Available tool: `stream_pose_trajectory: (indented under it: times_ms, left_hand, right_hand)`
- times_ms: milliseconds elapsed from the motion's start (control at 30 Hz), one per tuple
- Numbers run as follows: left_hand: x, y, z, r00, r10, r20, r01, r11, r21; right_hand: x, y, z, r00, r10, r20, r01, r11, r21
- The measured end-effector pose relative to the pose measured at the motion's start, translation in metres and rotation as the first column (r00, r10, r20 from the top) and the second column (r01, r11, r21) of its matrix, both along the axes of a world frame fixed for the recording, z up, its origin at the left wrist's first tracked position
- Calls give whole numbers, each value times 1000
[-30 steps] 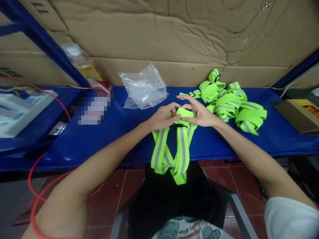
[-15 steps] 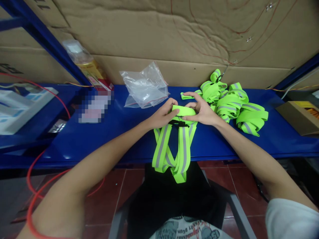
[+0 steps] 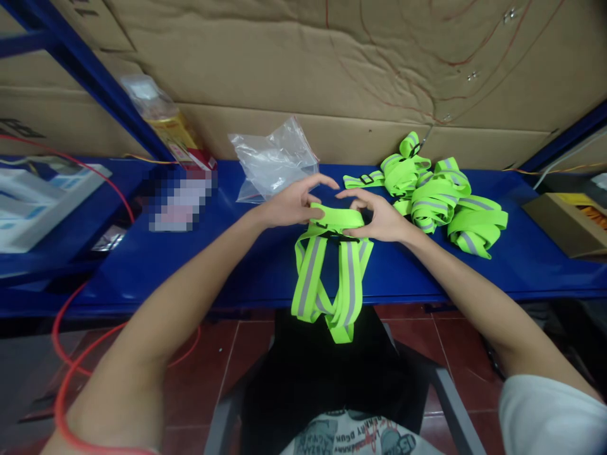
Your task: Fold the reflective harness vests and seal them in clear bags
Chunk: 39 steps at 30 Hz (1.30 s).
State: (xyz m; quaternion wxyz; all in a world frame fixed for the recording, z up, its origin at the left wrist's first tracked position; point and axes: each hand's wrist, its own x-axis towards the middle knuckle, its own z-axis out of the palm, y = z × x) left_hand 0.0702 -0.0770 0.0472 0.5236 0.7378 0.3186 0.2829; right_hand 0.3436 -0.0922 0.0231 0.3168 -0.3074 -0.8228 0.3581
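Note:
A neon-yellow reflective strap [image 3: 351, 278] with a grey stripe and black buckles lies folded over the table's front edge, its loops hanging down. My left hand [image 3: 296, 201] holds the left end of the folded top band with thumb and curled fingers, its index finger stretched out. On the right, my right hand [image 3: 379, 215] grips the band's other end, thumb low and fingers bent above it. Dark buckle pieces show just below the band. Beyond my right hand, a loose strap end [image 3: 364, 181] with a black slider runs from a pile of similar bundled straps [image 3: 434, 202].
Behind my left hand lies a clear zip bag [image 3: 272, 158] on the blue table [image 3: 227, 253]. A bottle [image 3: 164, 120] stands at the back left. White trays [image 3: 47, 202] are at far left, an open cardboard box [image 3: 564, 224] at far right. A red hose [image 3: 59, 341] loops at lower left.
My left hand has shifted left and its index finger has stretched out. The top band sits slightly lower and further left. My right hand has opened wider around its end.

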Motion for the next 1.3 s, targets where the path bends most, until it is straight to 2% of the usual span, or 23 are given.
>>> stream_pose_trajectory:
  times_ms: [67, 167, 267, 367, 433, 567, 667, 800, 867, 933, 1033, 1100, 1200, 1300]
  left_hand:
    - [-5, 0, 4, 990, -48, -133, 53, 998, 33]
    - [-11, 2, 4, 976, -38, -212, 64, 991, 114]
    - [-16, 6, -2, 956, -90, -279, 116, 990, 79]
    - [-19, 10, -8, 938, -132, -320, 154, 987, 44]
    - [-16, 10, -12, 941, -86, -328, 114, 991, 65]
    - [-3, 3, -13, 950, 131, -283, -105, 989, 106]
    - [3, -3, -9, 937, 187, -295, -182, 982, 45]
    - [-1, -4, -6, 965, 123, -233, -139, 989, -57]
    - [-4, -2, -8, 978, 89, -187, -103, 993, -64]
    - [-5, 0, -11, 985, 68, -159, -77, 996, -51]
    - [-2, 1, -13, 985, 66, -159, -58, 997, 53]
    - [1, -1, -12, 979, 120, -164, -80, 970, 228]
    - [6, -7, -9, 965, 231, -127, -140, 856, 498]
    - [9, -12, -7, 959, 268, -92, -141, 733, 665]
  right_hand:
    - [0, -1, 0, 1000, 10, 28, -11, 999, 46]
    - [3, -1, 1, 997, 45, 69, -52, 993, 101]
    - [7, 0, 3, 990, 68, 121, -82, 990, 114]
    - [9, 2, 6, 983, 44, 179, -80, 977, 199]
    - [8, 3, 7, 979, 49, 196, -104, 954, 280]
    - [9, 4, 8, 979, 31, 199, -103, 927, 360]
    - [10, 3, 8, 976, -21, 216, -66, 919, 388]
    - [10, 0, 10, 978, -24, 209, -56, 928, 369]
    - [9, 0, 11, 987, -10, 159, -37, 955, 293]
    - [9, 2, 11, 993, -52, 108, 30, 981, 194]
    - [13, 7, 8, 981, -146, 128, 125, 980, 157]
    - [16, 10, 8, 969, -160, 189, 125, 975, 182]
    - [21, 12, 11, 958, -117, 264, 90, 990, 111]
    - [23, 12, 14, 964, -118, 239, 105, 992, 65]
